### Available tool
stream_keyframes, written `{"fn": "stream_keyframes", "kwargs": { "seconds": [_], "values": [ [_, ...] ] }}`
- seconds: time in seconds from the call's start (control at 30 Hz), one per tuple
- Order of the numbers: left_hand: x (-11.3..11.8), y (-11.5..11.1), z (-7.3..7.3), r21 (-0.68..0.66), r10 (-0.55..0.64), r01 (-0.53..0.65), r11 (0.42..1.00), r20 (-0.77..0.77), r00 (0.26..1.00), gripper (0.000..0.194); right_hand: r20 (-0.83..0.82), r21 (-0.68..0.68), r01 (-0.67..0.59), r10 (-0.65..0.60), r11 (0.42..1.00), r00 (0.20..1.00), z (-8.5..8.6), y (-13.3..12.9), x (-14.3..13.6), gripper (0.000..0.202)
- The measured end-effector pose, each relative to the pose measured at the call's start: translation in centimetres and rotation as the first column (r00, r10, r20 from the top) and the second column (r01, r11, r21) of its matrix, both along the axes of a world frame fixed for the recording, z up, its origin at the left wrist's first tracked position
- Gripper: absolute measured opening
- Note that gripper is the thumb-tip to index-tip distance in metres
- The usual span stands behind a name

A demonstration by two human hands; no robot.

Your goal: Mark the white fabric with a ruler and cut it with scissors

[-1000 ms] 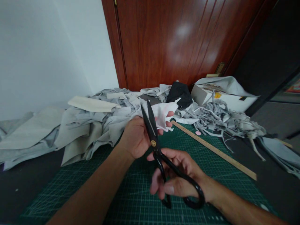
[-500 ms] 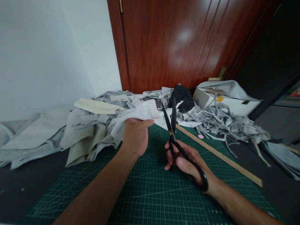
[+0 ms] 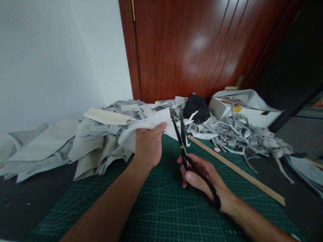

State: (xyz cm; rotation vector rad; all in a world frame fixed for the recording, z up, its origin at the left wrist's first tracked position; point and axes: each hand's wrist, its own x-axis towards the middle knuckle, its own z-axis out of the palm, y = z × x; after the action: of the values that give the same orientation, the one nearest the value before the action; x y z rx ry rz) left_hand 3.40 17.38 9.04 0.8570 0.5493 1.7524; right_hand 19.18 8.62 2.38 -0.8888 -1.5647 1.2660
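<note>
My left hand (image 3: 149, 144) pinches a piece of white fabric (image 3: 158, 116), thumb on top, held up above the cutting mat. Faint pinkish marks show on the fabric near its right edge. In my right hand (image 3: 202, 173) is a pair of black scissors (image 3: 182, 147), with fingers and thumb through the handles. The blades point away from me and stand slightly apart, just right of the white fabric. A narrow white strip (image 3: 187, 121) lies behind the blades; whether it joins the held fabric I cannot tell.
The green cutting mat (image 3: 161, 208) lies under both hands. A wooden ruler (image 3: 237, 169) runs diagonally on its right, with a pink disc (image 3: 217, 149) beside it. Grey and cream fabric pieces (image 3: 45, 141) heap at left; scraps (image 3: 252, 134), black cloth (image 3: 196, 108) and a white box (image 3: 247, 111) stand behind.
The scissors have shifted slightly left, closer to the white fabric, and their blades sit a little lower. My left hand keeps its hold, with the thumb now bent over the fabric.
</note>
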Motion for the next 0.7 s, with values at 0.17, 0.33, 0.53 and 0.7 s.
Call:
{"fn": "stream_keyframes", "kwargs": {
  "seconds": [0.17, 0.33, 0.53, 0.7],
  "values": [
    [2.1, 1.7, 1.4, 0.163, -0.139, 0.138, 0.977, -0.005, 0.99, 0.052, 0.025, 0.049, 0.078, -0.08, 0.996, 0.997, 0.0, 1.1, 1.0, 0.057],
    [3.2, 3.1, 0.8, 0.206, -0.199, 0.202, 0.957, -0.036, 0.979, 0.06, 0.025, 0.076, 0.136, -0.138, 0.988, 0.99, -0.2, 2.4, 2.4, 0.06],
    [2.3, 2.8, -1.0, 0.213, -0.198, 0.216, 0.953, -0.101, 0.975, 0.058, 0.029, 0.081, 0.128, -0.13, 0.989, 0.991, -0.4, 2.3, 2.3, 0.057],
    [1.9, 2.2, -1.0, 0.195, -0.203, 0.225, 0.955, -0.126, 0.971, 0.056, 0.03, 0.089, 0.135, -0.138, 0.987, 0.99, -0.4, 2.1, 2.0, 0.054]
  ]
}}
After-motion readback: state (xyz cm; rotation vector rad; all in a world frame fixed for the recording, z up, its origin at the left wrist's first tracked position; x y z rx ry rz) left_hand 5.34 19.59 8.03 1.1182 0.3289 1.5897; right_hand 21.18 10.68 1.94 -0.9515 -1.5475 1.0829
